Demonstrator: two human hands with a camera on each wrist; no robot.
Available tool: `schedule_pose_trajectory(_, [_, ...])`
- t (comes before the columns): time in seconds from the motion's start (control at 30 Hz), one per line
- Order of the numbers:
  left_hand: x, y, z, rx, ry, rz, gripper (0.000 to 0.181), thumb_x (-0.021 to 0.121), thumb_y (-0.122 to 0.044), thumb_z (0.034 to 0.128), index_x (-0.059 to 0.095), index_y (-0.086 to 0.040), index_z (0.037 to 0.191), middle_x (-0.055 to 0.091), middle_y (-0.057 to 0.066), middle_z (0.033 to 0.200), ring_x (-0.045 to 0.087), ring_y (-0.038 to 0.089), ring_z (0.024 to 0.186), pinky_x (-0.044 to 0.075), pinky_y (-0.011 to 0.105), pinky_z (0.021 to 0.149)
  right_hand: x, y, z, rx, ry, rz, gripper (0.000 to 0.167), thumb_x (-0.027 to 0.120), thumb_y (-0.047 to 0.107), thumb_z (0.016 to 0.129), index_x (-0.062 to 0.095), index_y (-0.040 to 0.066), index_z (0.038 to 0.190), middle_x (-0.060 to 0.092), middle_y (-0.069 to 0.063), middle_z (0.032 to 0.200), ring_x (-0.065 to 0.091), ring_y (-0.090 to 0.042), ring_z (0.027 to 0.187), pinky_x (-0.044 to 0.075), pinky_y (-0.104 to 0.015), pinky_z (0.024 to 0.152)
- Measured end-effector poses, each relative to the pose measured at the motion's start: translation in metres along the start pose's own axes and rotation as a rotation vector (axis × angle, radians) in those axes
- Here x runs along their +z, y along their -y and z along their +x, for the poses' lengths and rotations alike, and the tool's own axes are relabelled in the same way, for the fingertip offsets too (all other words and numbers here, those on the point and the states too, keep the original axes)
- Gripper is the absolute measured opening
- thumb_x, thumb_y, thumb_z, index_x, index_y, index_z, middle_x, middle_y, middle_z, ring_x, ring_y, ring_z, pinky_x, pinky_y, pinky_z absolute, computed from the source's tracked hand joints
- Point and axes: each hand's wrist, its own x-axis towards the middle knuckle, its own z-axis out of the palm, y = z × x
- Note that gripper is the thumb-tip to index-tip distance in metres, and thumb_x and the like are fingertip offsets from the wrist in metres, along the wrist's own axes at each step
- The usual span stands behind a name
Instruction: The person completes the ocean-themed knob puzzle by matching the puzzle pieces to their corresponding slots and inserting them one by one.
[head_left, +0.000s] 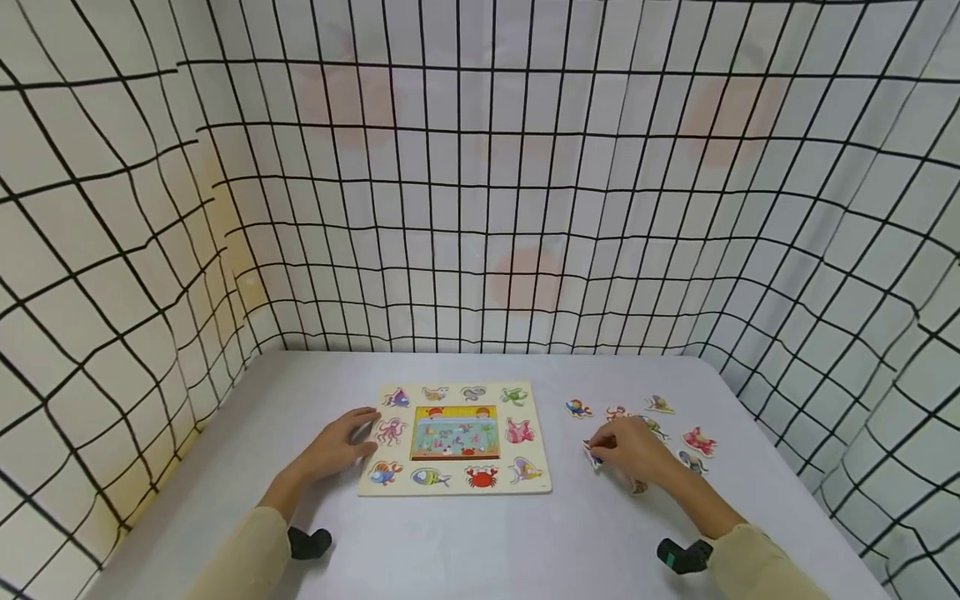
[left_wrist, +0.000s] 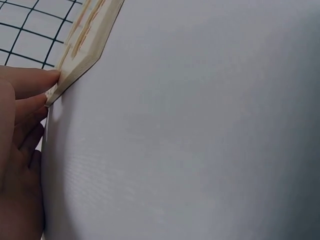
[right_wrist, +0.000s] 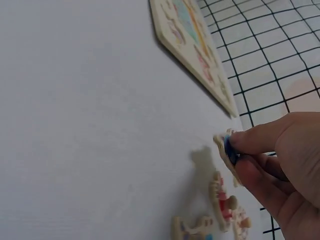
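A wooden peg puzzle board [head_left: 455,396] lies flat on the table, with sea-animal shapes around a central aquarium picture. My left hand [head_left: 337,446] rests at its left edge, fingertips touching the side, thumb apart from the fingers. In the left wrist view the thumb [left_wrist: 37,80] meets the board's edge [left_wrist: 92,47]. Right of the board, my right hand [head_left: 633,450] pinches a small wooden puzzle piece [head_left: 592,456] between thumb and fingers. The right wrist view shows this puzzle piece [right_wrist: 227,150] tilted on edge, with blue on its face; its picture is mostly covered.
Several loose pieces lie around the right hand, among them a pink one [head_left: 699,442], a grey one [head_left: 692,462] and a blue-and-orange one [head_left: 578,407]. Some carry wooden knobs [right_wrist: 231,202]. A black wire grid [head_left: 487,208] stands behind and beside the white table [head_left: 465,550].
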Motion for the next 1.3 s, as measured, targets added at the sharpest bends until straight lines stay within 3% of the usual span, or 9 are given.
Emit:
schedule_pose_trajectory(0.17, [0.0,0.0,-0.002,-0.013,-0.011,-0.007,0.061,0.072,-0.017,0.0934,0.053,0.001,0.148,0.043,0.022,0.157,0.03,0.048,0.147,0.022,0.066,0.119,-0.01,0.003,0.012,-0.056,-0.025,-0.008,0.01,0.077,0.003,0.091,0.082,0.01,0.096,0.069,0.007,0.086,0.058,-0.009,0.071,0.055,-0.023,0.062])
schedule_pose_trajectory(0.43, [-0.001,-0.006,0.002,-0.013,-0.014,-0.008,0.061,0.072,-0.019,0.0935,0.053,-0.001,0.149,0.043,0.021,0.157,0.03,0.048,0.148,0.021,0.067,0.119,-0.021,0.004,0.033,-0.112,-0.073,-0.007,0.008,0.075,0.003,0.091,0.079,0.008,0.096,0.071,0.003,0.091,0.064,-0.013,0.081,0.06,-0.031,0.074])
schedule_pose_trajectory(0.63, [-0.002,-0.004,-0.001,-0.036,-0.012,-0.033,0.062,0.075,-0.018,0.0917,0.054,0.0,0.148,0.043,0.021,0.157,0.029,0.048,0.148,0.021,0.067,0.119,-0.019,0.004,0.047,-0.142,-0.061,0.028,0.007,0.076,0.004,0.091,0.079,0.008,0.095,0.072,0.003,0.09,0.064,-0.013,0.08,0.06,-0.029,0.073])
schedule_pose_trajectory(0.93, [-0.003,-0.005,0.0,-0.043,-0.013,-0.017,0.063,0.074,-0.022,0.0922,0.054,-0.003,0.149,0.042,0.02,0.158,0.029,0.047,0.148,0.022,0.067,0.119,-0.021,0.024,0.07,-0.097,-0.053,0.059,0.009,0.075,0.004,0.091,0.081,0.006,0.098,0.072,0.001,0.09,0.063,-0.015,0.079,0.059,-0.029,0.068])
schedule_pose_trajectory(1.3, [-0.004,-0.005,-0.002,-0.072,-0.005,-0.035,0.065,0.077,-0.022,0.0905,0.055,-0.004,0.149,0.042,0.02,0.158,0.03,0.047,0.148,0.023,0.067,0.118,-0.007,0.047,0.098,-0.171,-0.044,0.104,0.009,0.076,0.004,0.09,0.082,0.005,0.096,0.074,0.001,0.089,0.064,-0.013,0.078,0.058,-0.03,0.068])
